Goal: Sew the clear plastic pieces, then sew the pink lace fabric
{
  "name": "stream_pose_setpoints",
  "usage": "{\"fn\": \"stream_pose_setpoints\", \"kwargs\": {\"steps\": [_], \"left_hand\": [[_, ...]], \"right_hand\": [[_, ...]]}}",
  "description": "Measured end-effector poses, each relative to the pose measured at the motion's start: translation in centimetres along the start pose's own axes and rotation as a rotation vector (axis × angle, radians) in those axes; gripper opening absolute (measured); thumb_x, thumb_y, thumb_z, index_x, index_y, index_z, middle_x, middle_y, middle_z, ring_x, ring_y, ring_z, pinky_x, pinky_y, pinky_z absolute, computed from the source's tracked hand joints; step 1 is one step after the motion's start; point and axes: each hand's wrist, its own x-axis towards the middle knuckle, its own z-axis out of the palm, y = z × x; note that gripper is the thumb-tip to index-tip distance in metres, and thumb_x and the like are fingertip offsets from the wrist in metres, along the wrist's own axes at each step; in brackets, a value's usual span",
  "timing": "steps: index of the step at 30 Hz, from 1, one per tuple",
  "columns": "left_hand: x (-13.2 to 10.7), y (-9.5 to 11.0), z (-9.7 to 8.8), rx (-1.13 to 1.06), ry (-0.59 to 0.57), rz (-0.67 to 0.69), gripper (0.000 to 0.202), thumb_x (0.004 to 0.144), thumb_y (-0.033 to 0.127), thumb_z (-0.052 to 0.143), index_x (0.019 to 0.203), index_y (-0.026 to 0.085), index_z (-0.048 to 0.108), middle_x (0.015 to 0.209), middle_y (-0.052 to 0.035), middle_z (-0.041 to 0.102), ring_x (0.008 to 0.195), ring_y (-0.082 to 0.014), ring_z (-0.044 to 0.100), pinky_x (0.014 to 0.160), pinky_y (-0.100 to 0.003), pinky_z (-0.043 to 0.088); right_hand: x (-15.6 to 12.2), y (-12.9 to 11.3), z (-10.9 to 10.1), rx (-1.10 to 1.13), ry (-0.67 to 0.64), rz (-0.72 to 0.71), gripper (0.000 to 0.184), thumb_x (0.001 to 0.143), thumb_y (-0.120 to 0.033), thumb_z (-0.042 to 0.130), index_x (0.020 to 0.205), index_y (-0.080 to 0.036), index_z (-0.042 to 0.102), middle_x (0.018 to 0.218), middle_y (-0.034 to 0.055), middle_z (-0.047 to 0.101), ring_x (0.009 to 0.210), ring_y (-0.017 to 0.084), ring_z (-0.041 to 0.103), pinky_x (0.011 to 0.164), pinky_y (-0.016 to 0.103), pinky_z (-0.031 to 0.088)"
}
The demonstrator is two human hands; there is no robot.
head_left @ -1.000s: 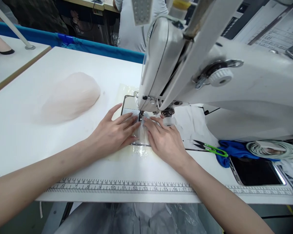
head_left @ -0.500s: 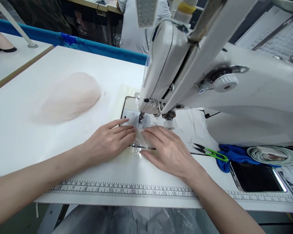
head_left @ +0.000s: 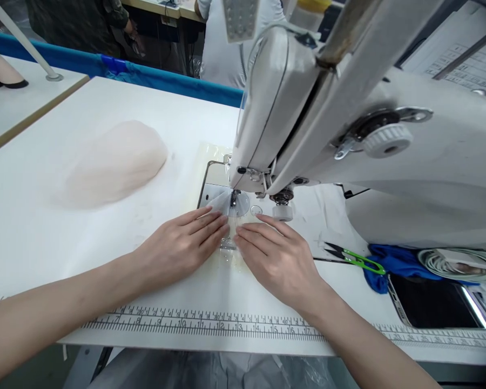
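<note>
I see a smooth white worktop (head_left: pixel 76 237), a ruler strip (head_left: pixel 222 325) printed along its near edge at the bottom of the frame. The sewing machine (head_left: pixel 267 108) fills the upper right, all glossy white casing with a ribbed round knob (head_left: pixel 389 141). At left centre lies a pale pink piece of fabric (head_left: pixel 121 162), soft, rounded and finely creased. On the right, green-handled snips (head_left: pixel 360 262) with dark pointed blades touch a crumpled blue cloth (head_left: pixel 389 254), beside a glossy black phone (head_left: pixel 437 300). The sheer cloth (head_left: pixel 218 202) sits mid-frame at the metal presser foot (head_left: pixel 234 199), whitish, thin and see-through, with a narrow fold running towards me. The left hand (head_left: pixel 184 243) and right hand (head_left: pixel 277 254) flank it, palms down, fingers stretched out nearly flat; each grip is loose and unclenched, fingertips resting at the cloth's sides.
</note>
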Motion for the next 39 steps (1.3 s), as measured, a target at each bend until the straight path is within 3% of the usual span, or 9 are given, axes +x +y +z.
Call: {"fn": "stream_pose_setpoints", "kwargs": {"steps": [11,21,27,33,39], "left_hand": [[0.4,-0.4,0.1,-0.002,0.019,-0.021,0.031,0.097,0.019,0.048,0.123,0.009,0.062,0.123,-0.0108,0.067,0.119,-0.0232,0.061,0.113,-0.046,0.042],[0.5,-0.5,0.3,-0.003,0.037,-0.035,0.028,0.096,0.017,0.050,0.118,0.009,0.064,0.121,-0.0116,0.068,0.117,-0.0235,0.063,0.116,-0.048,0.038],[0.7,-0.8,0.6,0.010,0.033,-0.091,0.035,0.099,0.029,0.047,0.124,0.009,0.061,0.123,-0.0108,0.067,0.117,-0.0230,0.063,0.118,-0.050,0.034],[0.5,-0.2,-0.1,0.017,0.020,-0.101,0.032,0.099,0.029,0.047,0.120,0.010,0.063,0.120,-0.0096,0.069,0.114,-0.0215,0.064,0.121,-0.047,0.028],[0.9,-0.8,0.3,0.041,0.038,-0.110,0.035,0.100,0.033,0.045,0.118,0.009,0.064,0.118,-0.0104,0.070,0.113,-0.0221,0.065,0.122,-0.049,0.025]], "right_hand": [[-0.1,0.1,0.6,-0.003,-0.029,0.016,0.021,0.089,-0.005,0.056,0.101,-0.012,0.072,0.109,0.0085,0.074,0.104,0.019,0.068,0.099,0.039,0.054],[-0.2,0.0,1.0,-0.048,-0.016,-0.001,0.021,0.088,-0.004,0.056,0.101,-0.012,0.072,0.110,0.0095,0.073,0.105,0.020,0.068,0.104,0.041,0.052],[-0.2,0.4,1.6,-0.066,0.005,0.041,0.024,0.090,-0.005,0.054,0.103,-0.014,0.071,0.112,0.0073,0.073,0.102,0.017,0.069,0.105,0.040,0.050],[0.1,0.2,1.2,-0.034,-0.030,0.067,0.022,0.095,-0.016,0.053,0.104,-0.014,0.072,0.113,0.0089,0.072,0.101,0.019,0.069,0.103,0.043,0.050],[0.3,0.4,1.4,-0.050,-0.054,0.101,0.023,0.095,-0.019,0.053,0.108,-0.014,0.072,0.115,0.0088,0.072,0.099,0.020,0.069,0.105,0.044,0.047]]}}
